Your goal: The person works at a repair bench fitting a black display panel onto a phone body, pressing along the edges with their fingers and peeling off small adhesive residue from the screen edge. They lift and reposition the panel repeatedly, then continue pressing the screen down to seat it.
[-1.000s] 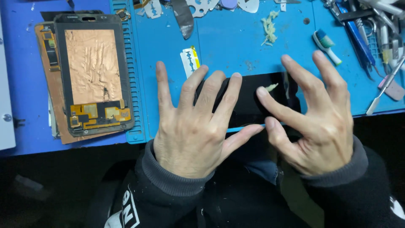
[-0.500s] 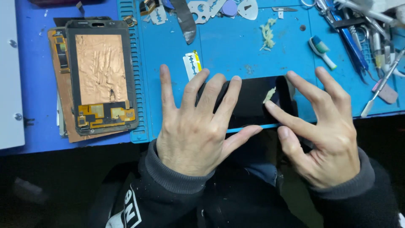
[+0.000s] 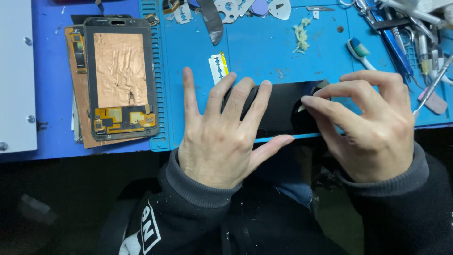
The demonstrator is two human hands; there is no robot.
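A black glass phone panel [image 3: 279, 111] lies flat at the front edge of the blue work mat [image 3: 264, 52]. My left hand [image 3: 222, 134] presses flat on its left half, fingers spread, thumb along the near edge. My right hand [image 3: 368, 123] is curled over the panel's right end, with thumb and forefinger pinched at a small pale strip of residue [image 3: 302, 107] on the glass. What lies under the fingertips is hidden.
A phone frame with copper foil backing [image 3: 120, 78] lies on a stack at the left. A razor blade [image 3: 218, 67] sits just beyond my left fingers. A wad of pale glue residue [image 3: 301, 37], a toothbrush [image 3: 361, 52], tweezers and picks crowd the far and right mat.
My right hand has turned from spread fingers to a curled pinch on the panel's right end. The left hand stays pressed flat in place.
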